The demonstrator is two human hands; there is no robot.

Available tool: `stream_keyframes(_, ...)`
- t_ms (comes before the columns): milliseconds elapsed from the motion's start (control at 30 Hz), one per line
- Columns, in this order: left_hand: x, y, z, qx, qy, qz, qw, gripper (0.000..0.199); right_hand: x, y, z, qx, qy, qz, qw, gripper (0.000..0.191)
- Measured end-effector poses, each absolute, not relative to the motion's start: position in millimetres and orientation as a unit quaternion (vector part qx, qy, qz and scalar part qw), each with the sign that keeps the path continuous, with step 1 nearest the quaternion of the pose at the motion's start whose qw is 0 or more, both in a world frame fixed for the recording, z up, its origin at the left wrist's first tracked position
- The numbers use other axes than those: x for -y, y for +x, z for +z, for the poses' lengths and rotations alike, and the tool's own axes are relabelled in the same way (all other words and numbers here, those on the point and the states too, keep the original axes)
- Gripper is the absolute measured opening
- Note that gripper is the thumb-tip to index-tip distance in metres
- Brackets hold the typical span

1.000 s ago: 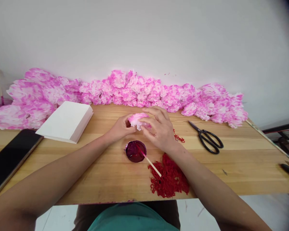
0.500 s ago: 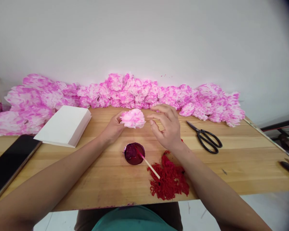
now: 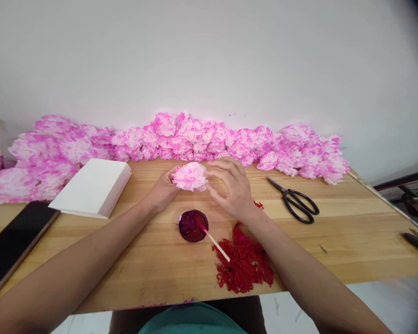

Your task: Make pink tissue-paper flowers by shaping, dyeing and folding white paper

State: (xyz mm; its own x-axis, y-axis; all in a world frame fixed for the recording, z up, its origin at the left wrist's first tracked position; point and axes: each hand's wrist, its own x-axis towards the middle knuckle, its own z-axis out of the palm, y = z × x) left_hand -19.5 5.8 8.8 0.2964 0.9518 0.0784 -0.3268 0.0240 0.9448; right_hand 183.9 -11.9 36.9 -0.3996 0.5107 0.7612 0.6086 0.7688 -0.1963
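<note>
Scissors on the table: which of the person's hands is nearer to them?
Right. The right hand is just left of the scissors; the left hand is farther left, beyond the pink flower.

Wooden table (image 3: pixel 153 278), light grain, pink-purple stains along near edge. Directly on it: long heap of pink-white paper flowers (image 3: pixel 188 139) along back. Left: 1 black phone (image 3: pixel 17 246), 1 white paper stack (image 3: pixel 90 188) just beside. Middle: 1 round dish (image 3: pixel 193 240), dark purplish-red inside. Right of dish: red yarn pile (image 3: pixel 244 273). Farther right: 1 pair black-handled scissors (image 3: pixel 297 204), tips toward back left.
</note>
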Motion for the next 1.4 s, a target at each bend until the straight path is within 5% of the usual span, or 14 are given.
stream_keyframes(433, -9.0, -23.9, -3.7, -0.331, 0.512, 0.495, 0.619, 0.032, 8.9, 193.0, 47.5, 0.797, -0.349, -0.075, 0.487, 0.014)
stream_keyframes(900, -9.6, -19.8, 5.9, -0.330, 0.486, 0.495, 0.640, 0.038, 10.0, 195.4, 56.9, 0.815, -0.368, -0.047, 0.445, 0.008)
stream_keyframes(1233, -19.3, -26.6, -2.1, -0.241, 0.393, 0.530, 0.712, 0.032, 43.2, 217.3, 90.8, 0.939, -0.303, 0.074, 0.146, 0.029)
stream_keyframes(1400, -19.0, -27.0, -0.5, -0.240, 0.396, 0.516, 0.721, 0.027, 80.4, 221.8, 81.4, 0.951, -0.244, 0.165, 0.090, 0.036)
